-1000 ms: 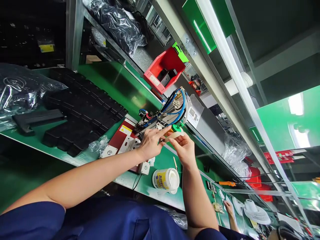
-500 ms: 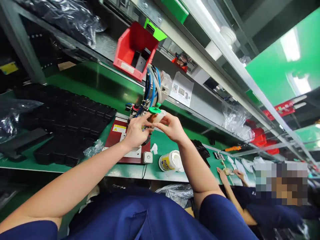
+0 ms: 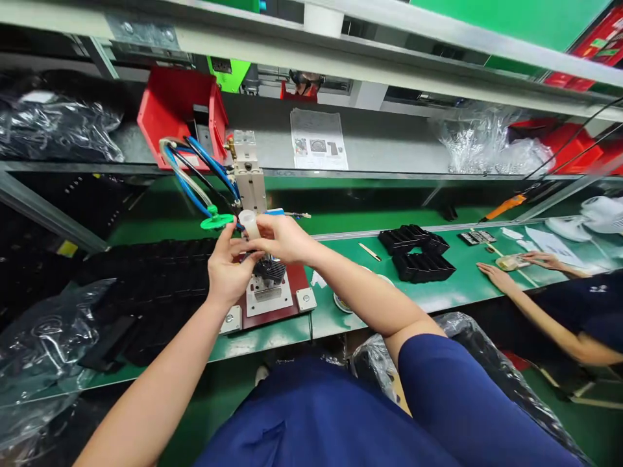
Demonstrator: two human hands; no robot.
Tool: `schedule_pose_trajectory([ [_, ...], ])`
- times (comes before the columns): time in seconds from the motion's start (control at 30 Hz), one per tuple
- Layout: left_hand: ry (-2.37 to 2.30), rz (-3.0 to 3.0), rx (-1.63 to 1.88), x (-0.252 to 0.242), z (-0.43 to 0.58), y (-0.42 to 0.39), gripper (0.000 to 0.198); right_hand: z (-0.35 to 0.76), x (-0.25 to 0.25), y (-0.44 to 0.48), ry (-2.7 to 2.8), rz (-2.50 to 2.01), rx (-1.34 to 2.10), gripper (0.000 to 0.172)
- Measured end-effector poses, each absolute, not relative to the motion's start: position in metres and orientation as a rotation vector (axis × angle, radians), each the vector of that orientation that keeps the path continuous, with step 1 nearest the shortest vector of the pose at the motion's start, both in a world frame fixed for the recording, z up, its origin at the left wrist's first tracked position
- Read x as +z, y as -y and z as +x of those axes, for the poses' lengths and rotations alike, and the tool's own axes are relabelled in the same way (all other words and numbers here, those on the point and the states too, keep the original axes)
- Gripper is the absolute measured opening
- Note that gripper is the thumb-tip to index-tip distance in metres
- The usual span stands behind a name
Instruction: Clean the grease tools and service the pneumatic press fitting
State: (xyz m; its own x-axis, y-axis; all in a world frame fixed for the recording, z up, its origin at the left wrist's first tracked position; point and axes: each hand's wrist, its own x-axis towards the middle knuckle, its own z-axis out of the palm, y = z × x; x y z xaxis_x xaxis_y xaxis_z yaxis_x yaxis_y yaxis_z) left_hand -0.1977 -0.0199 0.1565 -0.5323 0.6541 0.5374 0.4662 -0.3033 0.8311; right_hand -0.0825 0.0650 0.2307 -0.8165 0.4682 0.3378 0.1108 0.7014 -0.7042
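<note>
Pretty bright and even overall, with the light falling from above, up past 12 o'clock. The green bench top [image 3: 438, 298] has a soft sheen out at 3 o'clock, and the plastic bags [image 3: 63, 123] at 10 o'clock throw white glints. Under the shelf at 9 o'clock it goes properly dark and detail gets lost. The centre's sharp: left hand [image 3: 226, 272], right hand [image 3: 282, 237], and a slightly washed-out white tube [image 3: 250, 224]. The wide lens bows the shelf rail [image 3: 341, 61] and stretches the edges.

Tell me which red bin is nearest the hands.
The left red bin, on the shelf right behind the blue hoses; the other red bins sit far right beside clear bags.
</note>
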Motion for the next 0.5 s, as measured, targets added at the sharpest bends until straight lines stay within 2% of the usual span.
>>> schedule_pose_trajectory([
  [0.07, -1.753, 1.4, 1.976, 0.156, -0.196, 0.019, 0.081, -0.084, 0.225, -0.066, 2.295, -0.462, 1.07, 0.006],
  [0.2, -1.721, 1.372, 2.009, 0.152, -0.197, 0.018, 0.086, -0.088, 0.221, -0.066, 2.205, -0.49, 1.154, 0.009],
  [0.33, -1.711, 1.408, 2.011, 0.148, -0.198, 0.018, 0.085, -0.074, 0.223, -0.076, 2.091, -0.345, 1.368, 0.022],
  [0.4, -1.701, 1.41, 2.039, 0.147, -0.197, 0.018, 0.084, -0.063, 0.212, -0.086, 1.836, -0.543, 1.464, 0.023],
  [0.5, -1.71, 1.395, 2.053, 0.147, -0.195, 0.017, 0.082, -0.054, 0.182, -0.103, 1.547, -0.948, 1.545, 0.014],
])
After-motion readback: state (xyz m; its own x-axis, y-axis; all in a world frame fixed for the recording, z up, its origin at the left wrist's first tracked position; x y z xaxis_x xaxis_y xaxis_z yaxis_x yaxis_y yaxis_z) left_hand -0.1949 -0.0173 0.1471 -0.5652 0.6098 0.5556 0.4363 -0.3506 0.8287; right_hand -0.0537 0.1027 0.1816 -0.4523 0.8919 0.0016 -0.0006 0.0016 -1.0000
